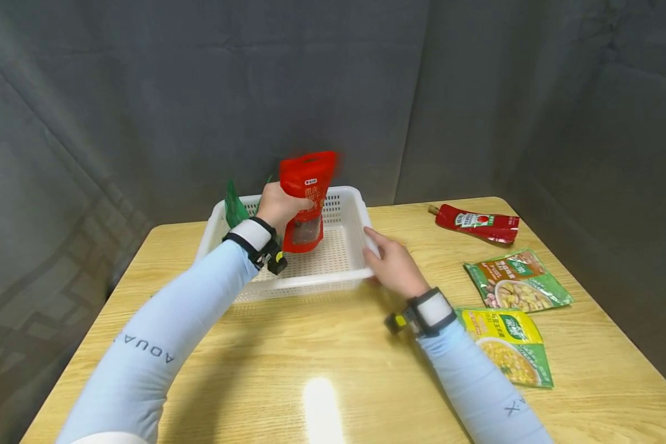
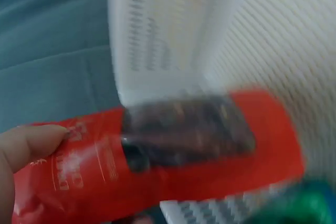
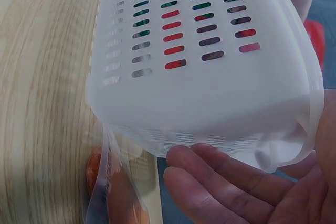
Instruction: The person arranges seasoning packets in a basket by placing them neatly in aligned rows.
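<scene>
Basket (image 1: pixel 341 271), white and slotted, is set on the wooden counter (image 1: pixel 288 364). A green packet (image 1: pixel 234 208) is stood in its left end. A red pouch (image 1: pixel 308 200) is gripped upright by the left hand (image 1: pixel 280 206), fingers curled round it, and is held over the basket's middle; whether its base touches the floor of the basket cannot be told. The basket's right near corner is steadied by the right hand (image 1: pixel 391 264), fingers straight against the wall. Judged as partly filled. Outside, to the right, three items are left lying flat: ketchup pouch (image 1: pixel 477 223), brown-green packet (image 1: pixel 517 281), yellow packet (image 1: pixel 507 346).
</scene>
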